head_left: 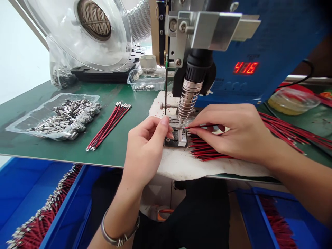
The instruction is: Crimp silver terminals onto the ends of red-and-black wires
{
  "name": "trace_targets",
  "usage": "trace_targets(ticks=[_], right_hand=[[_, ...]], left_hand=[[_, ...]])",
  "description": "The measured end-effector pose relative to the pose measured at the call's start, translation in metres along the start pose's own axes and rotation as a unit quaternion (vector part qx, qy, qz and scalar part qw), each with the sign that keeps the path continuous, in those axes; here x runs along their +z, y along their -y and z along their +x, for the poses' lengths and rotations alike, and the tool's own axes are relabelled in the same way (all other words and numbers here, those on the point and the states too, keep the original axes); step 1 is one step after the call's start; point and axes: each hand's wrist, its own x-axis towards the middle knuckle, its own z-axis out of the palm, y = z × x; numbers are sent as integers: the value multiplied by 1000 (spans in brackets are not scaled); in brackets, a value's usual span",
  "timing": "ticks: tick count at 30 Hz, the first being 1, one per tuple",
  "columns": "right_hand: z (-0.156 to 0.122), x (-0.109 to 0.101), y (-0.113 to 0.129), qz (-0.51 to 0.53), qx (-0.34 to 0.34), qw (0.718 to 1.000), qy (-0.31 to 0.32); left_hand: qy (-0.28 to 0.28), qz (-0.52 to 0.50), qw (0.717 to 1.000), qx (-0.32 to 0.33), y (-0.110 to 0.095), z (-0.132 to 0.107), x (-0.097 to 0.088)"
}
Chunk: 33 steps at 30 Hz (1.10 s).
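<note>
My right hand (233,131) pinches a thin red wire (197,126) and holds its tip at the small metal fixture (178,136) under the hot nozzle (189,98) of the blue machine (259,41). My left hand (147,145) is curled beside the fixture, thumb and forefinger pinched close to a small metal part that I cannot make out. A fan of red wires (204,150) lies on the white cloth (186,164) under my right hand.
A clear bag of metal terminals (62,116) and a small bundle of red and black wires (110,124) lie on the green mat (116,152) at left. Blue bins (26,193) with finished wires sit below. The red display reads 416 (246,67).
</note>
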Motion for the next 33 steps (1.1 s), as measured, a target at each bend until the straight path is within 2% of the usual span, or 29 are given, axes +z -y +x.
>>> trace_targets(ticks=[4,6,10,13,16,18,20,22,25,27,29,31,33], right_hand=[[0,-2,2,-9,-6,1000,-17],[-2,-4,6,11,-25,999,-40],[-6,-6,16,120,-64,988,-76],[-9,-3,22,183,-84,978,-63],[-8,-1,27,211,-89,972,-41],[-6,-1,26,212,-94,972,-33],[-3,-4,21,175,-94,980,-30],[-2,-9,10,97,-77,992,-11],[-2,-17,-10,-20,-21,995,91],[-2,-21,-21,-35,1,988,149],[-2,-24,-25,-15,7,983,183],[-1,-26,-25,5,6,980,198],[0,-27,-21,21,3,978,209]], left_hand=[[-63,22,997,34,-4,-8,-2],[-71,63,994,53,-9,-19,-1],[38,139,984,108,-16,-49,10],[92,93,982,136,-16,-62,28],[88,23,990,109,-15,-65,38],[69,19,993,91,-15,-65,37],[55,40,995,75,-16,-64,27],[41,75,994,63,-17,-59,10],[9,183,981,70,-18,-43,-23],[-3,283,957,64,-18,-26,-44],[1,391,919,56,-18,-7,-61],[2,487,872,48,-19,10,-70],[-6,537,843,38,-19,23,-74]])
